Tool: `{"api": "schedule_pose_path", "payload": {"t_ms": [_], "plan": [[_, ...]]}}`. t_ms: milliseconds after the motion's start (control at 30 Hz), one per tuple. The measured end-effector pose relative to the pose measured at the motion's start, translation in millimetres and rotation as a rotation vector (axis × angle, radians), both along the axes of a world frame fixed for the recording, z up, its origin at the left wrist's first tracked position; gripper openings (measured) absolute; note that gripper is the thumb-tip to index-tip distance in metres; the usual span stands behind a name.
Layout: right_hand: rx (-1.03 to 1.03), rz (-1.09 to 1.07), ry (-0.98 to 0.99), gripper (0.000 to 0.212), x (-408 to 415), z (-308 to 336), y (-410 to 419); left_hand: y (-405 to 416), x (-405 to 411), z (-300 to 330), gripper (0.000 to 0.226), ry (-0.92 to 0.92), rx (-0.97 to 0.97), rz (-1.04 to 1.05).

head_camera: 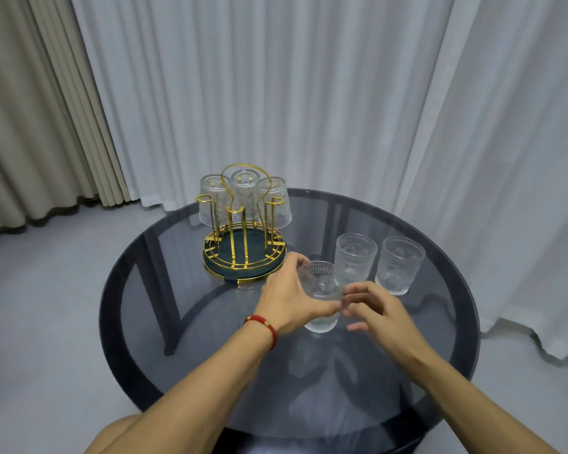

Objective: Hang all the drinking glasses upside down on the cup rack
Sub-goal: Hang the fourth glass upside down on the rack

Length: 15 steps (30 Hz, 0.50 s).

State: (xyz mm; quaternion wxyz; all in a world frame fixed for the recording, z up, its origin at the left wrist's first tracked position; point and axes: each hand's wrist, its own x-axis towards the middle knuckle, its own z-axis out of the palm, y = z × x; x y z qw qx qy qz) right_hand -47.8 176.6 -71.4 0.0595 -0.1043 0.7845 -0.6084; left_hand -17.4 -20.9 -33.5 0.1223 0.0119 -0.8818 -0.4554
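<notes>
Two bare forearms reach in from the bottom edge over a round smoked-glass desk. On the left wrist sits a red cord bracelet with small gold beads. The left hand wraps a clear embossed glass from its left side, its fingers curled around the far wall near the rim and the thumb pressed across the near wall, so the hand is clamped on the glass. That glass is mouth-up and tilted slightly; whether its base touches the desk cannot be told. The right hand comes to the same glass from the right, fingers loosely spread and blurred, the tips at or just beside the wall; whether they grip it cannot be told.

Just behind and to the right stand two more glasses upright on the desk: a middle upright glass and a right upright glass, near each other.

Farther back, left of centre, stands the gold wire cup rack on its dark green round tray. Three hung glasses sit upside down on its rear prongs, and the three front prongs are bare. White sheer curtains and beige drapes hang behind.
</notes>
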Motion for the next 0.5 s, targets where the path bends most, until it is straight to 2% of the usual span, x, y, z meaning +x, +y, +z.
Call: {"api": "schedule_pose_path", "payload": {"t_ms": [67, 167, 267, 333, 400, 467, 500], "plan": [[-0.128, 0.028, -0.098, 0.023, -2.9, -0.1, -14.2, -15.5, 1.1, 10.6, 0.079, 0.002, 0.214, 0.022], [-0.373, 0.206, -0.348, 0.042, -4.9, 7.9, -40.7, -31.8, 1.8, 20.4, 0.071, -0.016, 0.623, -0.029], [-0.48, 0.289, -0.354, 0.048, -9.7, 28.0, -58.6, -46.6, 0.1, 21.1, 0.065, -0.011, 0.75, -0.052], [-0.498, 0.249, -0.266, 0.05, -15.1, 40.6, -65.6, -61.2, -2.6, 19.5, 0.068, 0.012, 0.688, -0.071], [-0.493, 0.15, -0.144, 0.052, -22.5, 56.4, -72.7, -80.8, -3.6, 14.8, 0.074, 0.027, 0.521, -0.051], [-0.435, 0.069, 0.015, 0.056, -28.8, 78.9, -77.2, -95.0, -1.2, 9.7, 0.067, 0.023, 0.377, 0.01], [-0.386, 0.058, 0.096, 0.059, -30.9, 91.7, -78.9, -100.0, -1.0, 5.8, 0.063, 0.033, 0.244, 0.043]]}}
